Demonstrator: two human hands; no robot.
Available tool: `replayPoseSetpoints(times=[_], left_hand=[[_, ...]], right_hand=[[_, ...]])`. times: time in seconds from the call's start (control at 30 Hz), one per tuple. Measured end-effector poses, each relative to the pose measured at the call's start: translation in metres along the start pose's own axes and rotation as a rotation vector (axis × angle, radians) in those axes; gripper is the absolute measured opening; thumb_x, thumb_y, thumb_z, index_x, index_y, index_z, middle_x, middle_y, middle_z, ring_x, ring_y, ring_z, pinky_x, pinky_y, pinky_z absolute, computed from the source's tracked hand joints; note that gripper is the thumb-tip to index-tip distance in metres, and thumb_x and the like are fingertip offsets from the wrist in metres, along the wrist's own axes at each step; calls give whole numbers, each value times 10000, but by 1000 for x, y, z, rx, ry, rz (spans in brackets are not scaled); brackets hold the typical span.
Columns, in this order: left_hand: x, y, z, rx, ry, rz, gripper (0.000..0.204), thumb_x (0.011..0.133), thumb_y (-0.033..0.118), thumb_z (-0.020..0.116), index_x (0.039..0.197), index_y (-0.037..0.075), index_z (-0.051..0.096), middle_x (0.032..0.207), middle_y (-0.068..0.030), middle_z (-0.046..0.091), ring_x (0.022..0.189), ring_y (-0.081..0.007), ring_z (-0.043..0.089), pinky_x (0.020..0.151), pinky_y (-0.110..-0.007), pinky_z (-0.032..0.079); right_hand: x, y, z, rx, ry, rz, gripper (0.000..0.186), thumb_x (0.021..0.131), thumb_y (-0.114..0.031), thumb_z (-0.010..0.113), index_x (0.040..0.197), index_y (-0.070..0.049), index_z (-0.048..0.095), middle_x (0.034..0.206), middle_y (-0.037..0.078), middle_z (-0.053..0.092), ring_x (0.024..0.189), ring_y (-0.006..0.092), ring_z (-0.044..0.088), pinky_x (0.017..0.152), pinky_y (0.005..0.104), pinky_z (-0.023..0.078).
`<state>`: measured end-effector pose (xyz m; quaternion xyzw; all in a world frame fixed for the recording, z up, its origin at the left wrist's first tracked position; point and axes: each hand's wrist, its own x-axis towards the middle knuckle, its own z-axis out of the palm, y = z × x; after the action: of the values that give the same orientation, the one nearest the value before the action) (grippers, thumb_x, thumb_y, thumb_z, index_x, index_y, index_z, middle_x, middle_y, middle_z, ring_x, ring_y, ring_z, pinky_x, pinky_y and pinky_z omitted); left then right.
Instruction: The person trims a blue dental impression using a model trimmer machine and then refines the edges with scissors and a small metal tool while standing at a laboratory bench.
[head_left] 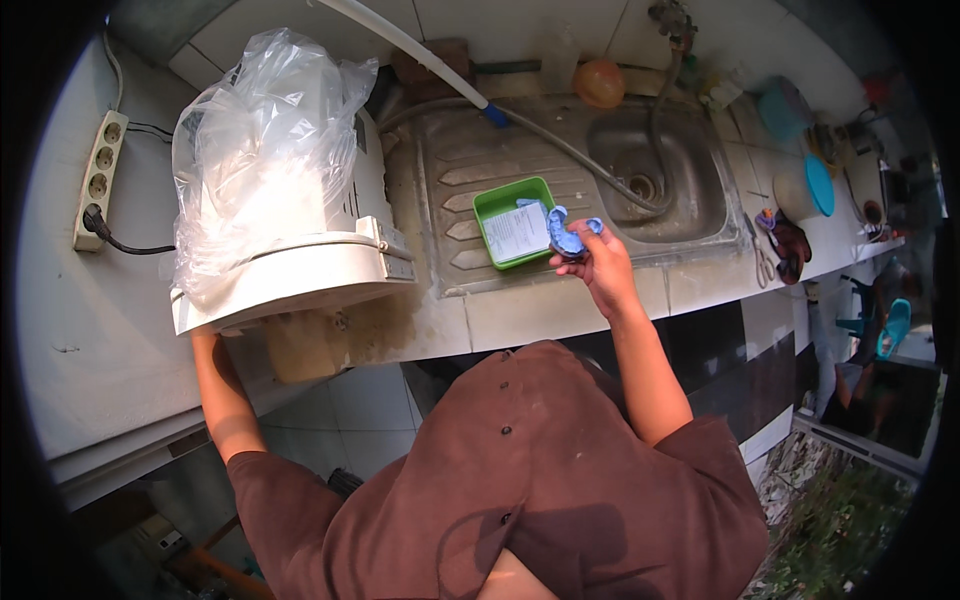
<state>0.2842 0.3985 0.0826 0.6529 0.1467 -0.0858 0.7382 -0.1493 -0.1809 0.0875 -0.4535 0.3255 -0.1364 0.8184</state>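
My right hand [592, 262] holds a blue, horseshoe-shaped dental cast [566, 238] between thumb and fingers, over the right edge of a small green tray [487, 207]. Inside that tray lie a white printed slip [517, 233] and a bit of something blue. At the left stands a bulky white machine [290, 268] with a rounded front, its top covered by a clear plastic bag [265, 150]. My left forearm [226, 395] reaches up to the machine's front left underside. The machine hides my left hand, so its fingers do not show.
The tray stands on the drainboard of a metal sink [690, 215]. A grey hose [560, 135] crosses into the basin. On the left is a power strip [100, 180] with a plugged black cord. An orange bowl [598, 83], scissors [763, 265] and turquoise-lidded container [805, 188] are farther off.
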Motion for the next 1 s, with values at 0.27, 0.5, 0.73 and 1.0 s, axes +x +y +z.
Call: replayPoseSetpoints(times=[0.27,0.5,0.73,1.0], left_hand=[[-94,-9,16,-112,-56,169,519,987,317,560,1423,58,450,1397,-90,529,1269,-253,523,1069,-387,414],[-305,-75,47,-90,714,490,219,918,263,597,949,52,646,854,-21,609,741,-116,528,682,-269,406],[-403,-93,213,148,-272,154,307,1000,255,568,1080,-31,644,826,-35,603,643,-66,499,582,-200,383],[-383,-91,206,15,-399,-20,328,947,229,681,1152,-16,603,917,-27,641,696,-53,525,643,-198,427]], right_hand=[[-9,-3,-44,81,51,2,268,1019,-262,535,1147,-27,520,1043,143,656,854,229,682,708,315,561],[-20,11,-12,62,-415,193,407,1004,-347,569,1224,-10,511,1084,136,643,945,223,685,719,295,551],[-31,24,53,23,-822,352,390,994,-337,585,1201,-9,543,1027,106,656,885,195,695,689,272,548],[-53,31,137,-60,-998,419,360,1023,-312,541,1212,-6,553,1039,103,672,855,162,693,674,258,548]])
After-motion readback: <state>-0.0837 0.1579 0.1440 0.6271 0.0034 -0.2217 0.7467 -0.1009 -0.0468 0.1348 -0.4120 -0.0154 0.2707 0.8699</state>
